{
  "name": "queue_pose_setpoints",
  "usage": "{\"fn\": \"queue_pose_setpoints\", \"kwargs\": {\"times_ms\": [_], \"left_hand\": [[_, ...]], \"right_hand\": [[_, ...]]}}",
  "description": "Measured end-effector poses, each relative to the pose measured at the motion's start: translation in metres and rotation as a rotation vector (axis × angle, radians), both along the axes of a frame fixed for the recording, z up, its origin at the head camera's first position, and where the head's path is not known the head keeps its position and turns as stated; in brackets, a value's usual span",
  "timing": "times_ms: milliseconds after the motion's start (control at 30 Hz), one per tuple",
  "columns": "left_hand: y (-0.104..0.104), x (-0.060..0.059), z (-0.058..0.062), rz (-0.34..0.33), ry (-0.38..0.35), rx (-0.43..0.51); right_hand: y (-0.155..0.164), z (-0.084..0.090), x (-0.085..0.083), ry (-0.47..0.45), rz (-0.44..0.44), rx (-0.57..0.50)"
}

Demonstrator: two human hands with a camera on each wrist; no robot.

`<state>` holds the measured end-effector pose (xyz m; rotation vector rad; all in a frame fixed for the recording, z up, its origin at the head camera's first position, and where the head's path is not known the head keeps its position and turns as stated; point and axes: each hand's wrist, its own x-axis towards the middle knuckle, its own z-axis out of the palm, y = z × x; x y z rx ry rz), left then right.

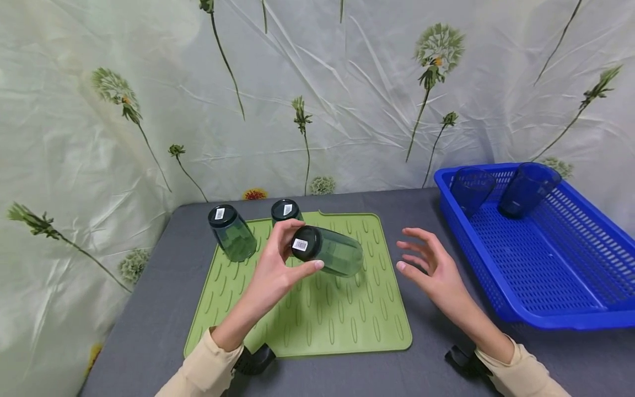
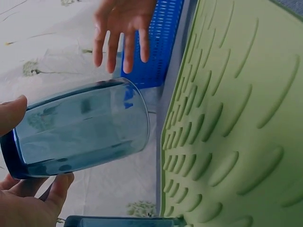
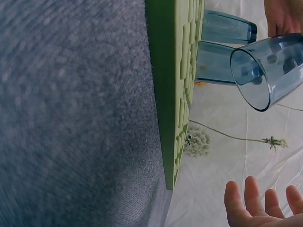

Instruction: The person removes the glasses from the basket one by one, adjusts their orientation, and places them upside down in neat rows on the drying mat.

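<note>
Your left hand (image 1: 275,270) holds a green cup (image 1: 328,251) on its side, up off the green mat (image 1: 317,314), thumb and fingers clamped round its base end, the end w/ the white sticker. The cup's long axis runs roughly left-right across the tabletop (image 1: 149,309): base toward the left edge, open mouth toward the right edge, i.e. pointing at your right hand (image 1: 430,264). The left wrist view confirms this: cup (image 2: 80,127) mouth faces the right hand (image 2: 120,28), w/ a clear gap between rim and palm.

Your right hand hovers above the tabletop just off the mat's right edge, fingers apart and relaxed, holding nothing, palm turned toward the cup mouth. So the left hand has the cup; the right is close but not touching.

Two more cups stand upside down at the mat's far-left corner: one (image 1: 230,231) at the left edge, the other (image 1: 286,211) at the far edge, partly hidden behind your left hand's fingers. Right wrist view shows both, and the held cup's rim (image 3: 265,71) is apart from them.

Blue basket (image 1: 585,320) sits along the tabletop's right edge, w/ two blue cups (image 1: 526,190) leaning in its far end
</note>
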<state>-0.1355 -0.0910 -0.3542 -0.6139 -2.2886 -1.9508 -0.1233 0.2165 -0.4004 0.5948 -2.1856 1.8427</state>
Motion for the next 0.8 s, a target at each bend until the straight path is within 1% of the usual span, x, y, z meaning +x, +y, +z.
{"fn": "queue_pose_setpoints", "kwargs": {"times_ms": [100, 267, 400, 500, 667, 800], "left_hand": [[0.003, -0.005, 0.002, 0.01, -0.017, -0.007], [0.01, -0.014, 0.006, 0.051, -0.048, -0.026], [0.015, -0.022, 0.007, 0.086, -0.034, -0.057], [0.017, -0.026, 0.008, 0.108, -0.028, -0.077], [0.022, -0.03, 0.009, 0.155, -0.045, -0.122], [0.03, -0.035, 0.01, 0.169, -0.028, -0.142]], "right_hand": [[0.001, 0.0, 0.0, 0.006, -0.004, -0.005], [0.003, -0.001, 0.0, 0.0, -0.004, 0.002], [0.003, -0.001, -0.001, -0.008, -0.009, 0.017], [0.002, -0.001, -0.002, -0.006, -0.012, 0.016], [0.0, -0.001, -0.003, 0.021, -0.007, -0.007], [0.001, -0.002, -0.002, 0.041, -0.007, -0.015]]}}
